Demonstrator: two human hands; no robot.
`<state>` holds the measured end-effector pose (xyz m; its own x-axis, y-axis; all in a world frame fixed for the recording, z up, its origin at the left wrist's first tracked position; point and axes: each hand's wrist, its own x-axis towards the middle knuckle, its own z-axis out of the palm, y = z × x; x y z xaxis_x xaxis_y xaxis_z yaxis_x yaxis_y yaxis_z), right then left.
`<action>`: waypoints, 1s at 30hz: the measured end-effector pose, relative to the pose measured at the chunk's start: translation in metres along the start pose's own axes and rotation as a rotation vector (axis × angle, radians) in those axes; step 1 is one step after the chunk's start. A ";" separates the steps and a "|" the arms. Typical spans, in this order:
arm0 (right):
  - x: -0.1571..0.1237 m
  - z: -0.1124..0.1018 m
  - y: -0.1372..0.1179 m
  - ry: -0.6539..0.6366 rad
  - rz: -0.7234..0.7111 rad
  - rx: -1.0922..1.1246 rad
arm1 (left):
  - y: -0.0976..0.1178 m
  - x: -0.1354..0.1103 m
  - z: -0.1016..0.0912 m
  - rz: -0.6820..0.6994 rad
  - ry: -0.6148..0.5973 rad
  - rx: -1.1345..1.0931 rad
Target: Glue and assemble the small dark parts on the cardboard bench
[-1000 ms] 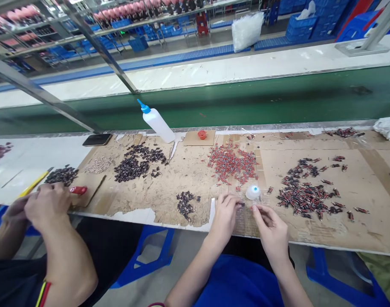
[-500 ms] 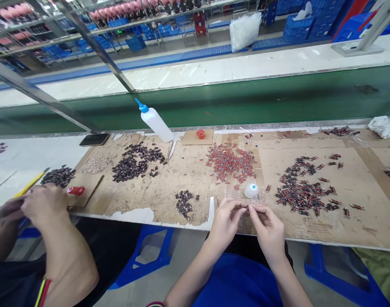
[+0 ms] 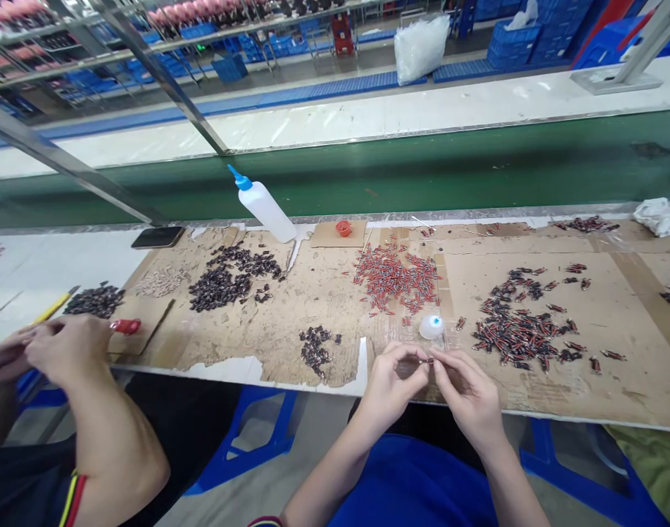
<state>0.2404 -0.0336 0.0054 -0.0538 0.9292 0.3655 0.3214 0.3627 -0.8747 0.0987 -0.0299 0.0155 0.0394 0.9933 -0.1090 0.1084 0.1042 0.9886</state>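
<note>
Seemingly a tiny red-black part between fingertips.

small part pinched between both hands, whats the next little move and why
Probably press the two ends together: the left hand and right hand pinch a small part between fingertips, just short of the white cap on the cardboard.

Left hand and right hand pinch a small red part over the cardboard.

Single head-worn view, forward and down, close over workbench.
</note>
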 end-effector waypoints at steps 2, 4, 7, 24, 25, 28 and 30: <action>0.001 -0.002 -0.001 -0.029 -0.054 -0.033 | 0.001 -0.001 0.002 0.000 -0.030 -0.012; 0.002 -0.008 -0.001 -0.056 -0.104 -0.079 | 0.001 -0.001 0.002 0.020 -0.081 -0.025; 0.006 -0.025 0.004 0.010 -0.146 -0.210 | -0.001 -0.001 -0.011 0.100 -0.025 0.111; 0.037 0.002 0.050 0.045 -0.164 -0.488 | -0.031 0.000 -0.083 0.124 0.465 0.884; 0.037 0.002 0.047 0.045 -0.130 -0.431 | -0.030 0.002 -0.079 0.154 0.429 0.845; 0.033 -0.003 0.037 0.037 0.006 -0.150 | -0.029 0.007 -0.056 0.228 0.268 0.728; 0.028 -0.008 0.032 0.051 0.121 0.040 | -0.028 0.010 -0.036 0.257 0.165 0.676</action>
<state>0.2566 0.0032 -0.0104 0.0316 0.9620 0.2712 0.2845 0.2515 -0.9251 0.0600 -0.0208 -0.0099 0.0019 0.9825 0.1865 0.7058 -0.1334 0.6958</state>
